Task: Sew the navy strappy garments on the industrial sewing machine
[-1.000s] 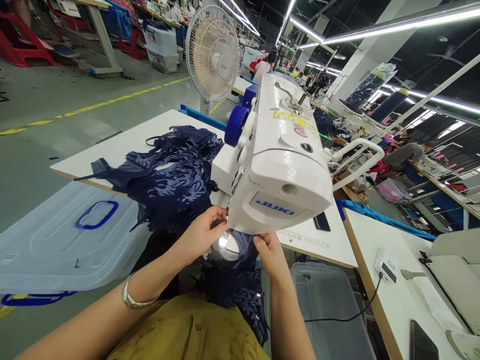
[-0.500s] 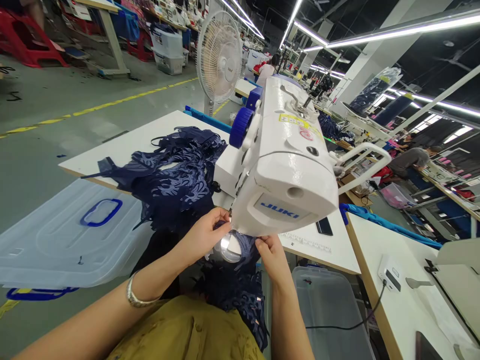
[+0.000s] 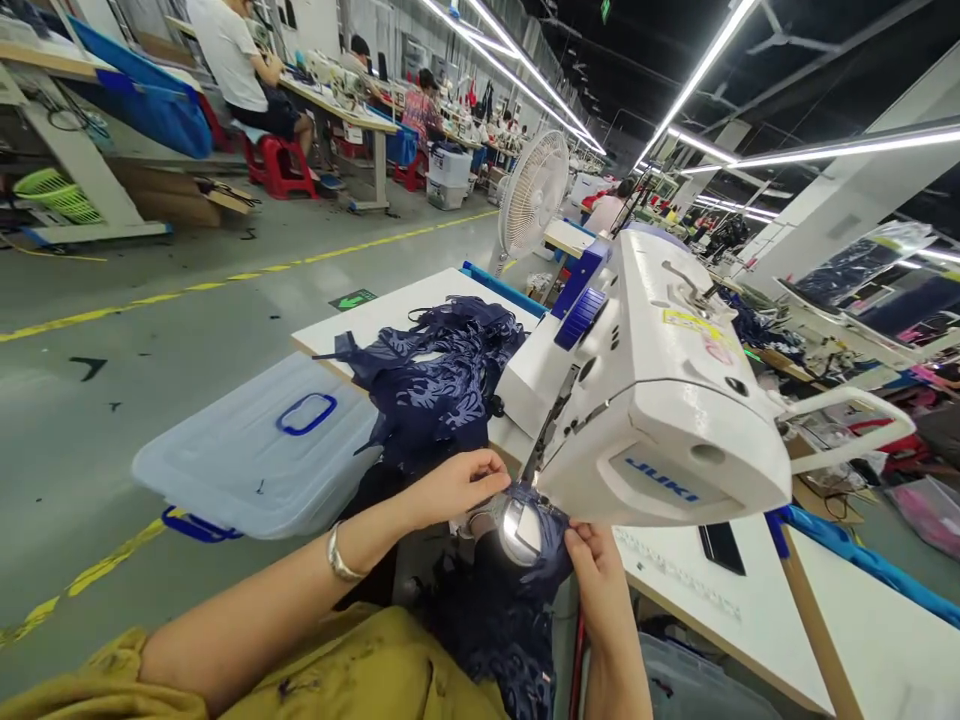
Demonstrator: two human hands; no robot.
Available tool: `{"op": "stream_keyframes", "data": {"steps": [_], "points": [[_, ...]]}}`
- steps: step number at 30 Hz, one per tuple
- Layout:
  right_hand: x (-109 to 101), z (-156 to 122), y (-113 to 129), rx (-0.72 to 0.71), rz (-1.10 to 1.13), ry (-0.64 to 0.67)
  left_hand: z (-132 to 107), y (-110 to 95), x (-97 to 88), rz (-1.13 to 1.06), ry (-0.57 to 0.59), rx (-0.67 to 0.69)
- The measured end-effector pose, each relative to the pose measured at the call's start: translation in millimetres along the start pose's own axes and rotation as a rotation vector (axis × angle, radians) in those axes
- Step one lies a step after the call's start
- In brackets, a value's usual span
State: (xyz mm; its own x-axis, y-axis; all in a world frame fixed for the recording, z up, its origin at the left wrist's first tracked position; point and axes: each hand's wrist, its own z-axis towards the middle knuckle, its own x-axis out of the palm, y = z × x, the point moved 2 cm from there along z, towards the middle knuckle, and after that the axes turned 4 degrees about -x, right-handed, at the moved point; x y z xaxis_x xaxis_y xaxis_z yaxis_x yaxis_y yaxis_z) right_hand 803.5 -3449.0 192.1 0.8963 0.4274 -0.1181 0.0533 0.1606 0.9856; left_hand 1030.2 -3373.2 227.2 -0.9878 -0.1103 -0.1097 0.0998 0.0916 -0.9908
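Observation:
A white Juki sewing machine (image 3: 667, 440) stands tilted across the view, its needle area largely hidden behind the head. Under it lies navy lace fabric (image 3: 553, 550), spread over a shiny round metal end of the machine bed (image 3: 520, 530). My left hand (image 3: 461, 487) pinches thumb and fingers together at the fabric's upper left edge, close to the needle area. On the other side, my right hand (image 3: 598, 560) grips the fabric's right edge between thumb and fingers. More of the navy lace hangs down toward my lap (image 3: 495, 620).
A heap of navy lace pieces (image 3: 442, 375) lies on the white table (image 3: 420, 300) left of the machine. Below it sits a lidded clear plastic box (image 3: 247, 450). A phone (image 3: 721, 548) rests on the table at right. A fan (image 3: 534, 195) and seated people are farther back.
The view has swung left, so the machine, table and both hands appear farther right. Both hands stay at the lace beside the needle area, with their grip much the same.

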Motion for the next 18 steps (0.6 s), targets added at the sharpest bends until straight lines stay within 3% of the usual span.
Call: {"op": "stream_keyframes", "data": {"steps": [7,14,18], "points": [[7.0,1.6,14.0,-0.006,-0.022,-0.032,-3.7,20.8,-25.2,-0.083,0.038,-0.069],[10.6,2.3,18.7,-0.027,-0.016,-0.037,-7.0,33.1,-31.2,-0.618,0.115,-0.156],[11.7,2.3,20.2,-0.022,-0.013,-0.040,-7.9,41.2,-29.9,-0.760,0.164,-0.231]]}}
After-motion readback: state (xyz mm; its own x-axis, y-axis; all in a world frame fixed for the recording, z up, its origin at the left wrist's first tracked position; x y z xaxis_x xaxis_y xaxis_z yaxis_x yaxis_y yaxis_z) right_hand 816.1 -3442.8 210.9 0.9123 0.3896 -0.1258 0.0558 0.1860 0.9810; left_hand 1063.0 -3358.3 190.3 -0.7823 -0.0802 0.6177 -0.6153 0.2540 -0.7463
